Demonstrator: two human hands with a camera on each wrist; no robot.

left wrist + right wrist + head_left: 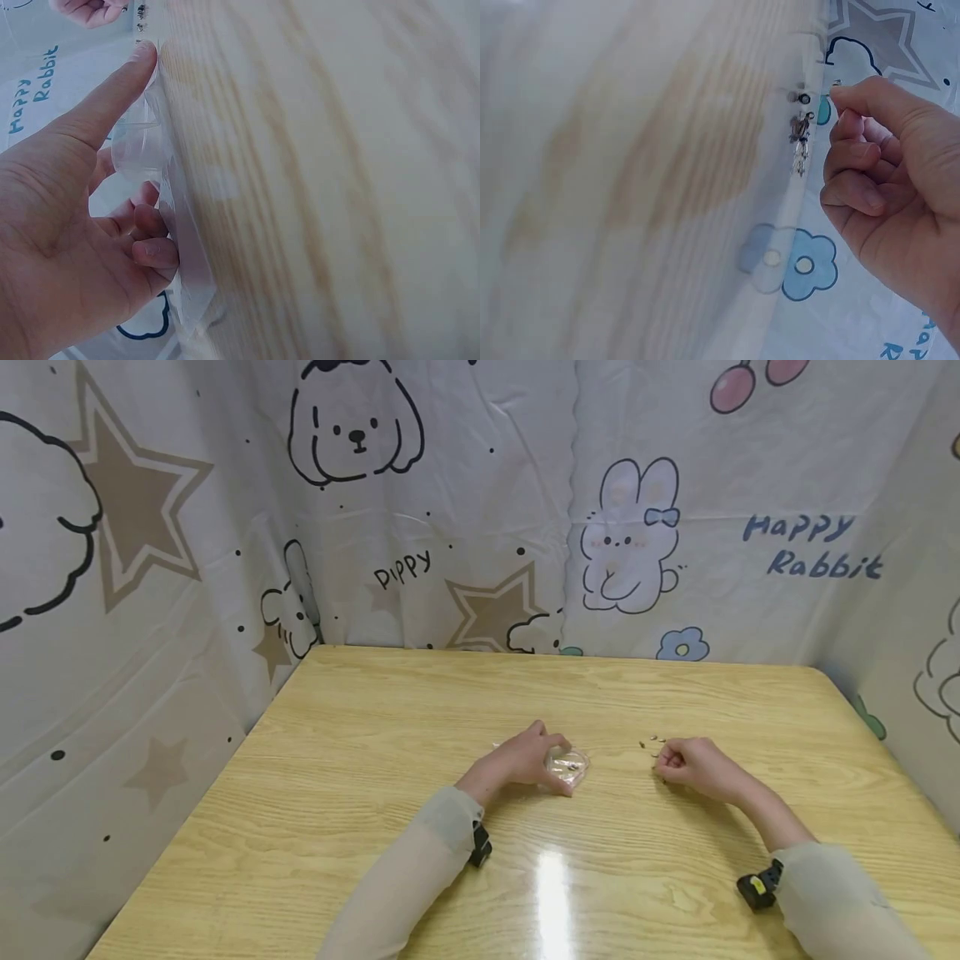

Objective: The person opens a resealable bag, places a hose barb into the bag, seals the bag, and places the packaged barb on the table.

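A small clear plastic container (567,763) stands on the table, with a few tiny dark pieces in it. My left hand (525,758) holds it from the left side, thumb at the near side and fingers round the far side. In the left wrist view the container (139,146) shows between thumb and fingers, above a flat sheet of clear plastic (187,255). To the right, my right hand (697,767) pinches a tiny metal piece (837,84) between thumb and forefinger, mostly covered by the fingertips. Several similar small metal pieces (801,139), perhaps screws, lie on the table beside that hand.
The wood-grain table (375,710) stretches out on all sides of the hands. A printed cloth (480,510) with cartoon animals hangs behind it and along both sides. Black wrist cameras (759,887) sit at both cuffs.
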